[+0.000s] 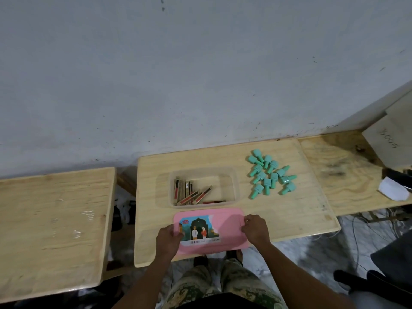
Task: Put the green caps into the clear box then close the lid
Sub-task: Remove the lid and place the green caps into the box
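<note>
Lid [227, 230] is gripped at both ends by left hand [168, 238] and right hand [256, 229]; green caps [274, 176] lie beside clear box [237, 186].

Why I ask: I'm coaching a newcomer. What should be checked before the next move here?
1. Box open: ok, no lid on it.
2. Lid clear of the opening: ok, it is in front of the box.
3. Hands free for caps: not ok, left hand and right hand both hold the lid.
4. Caps within sight: ok, heaped on the table right of the box, none inside.
5. Room in the box: ok, sticks lie left and front, the right part is bare.
6. Lid resting flat on the table: cannot tell.
</note>
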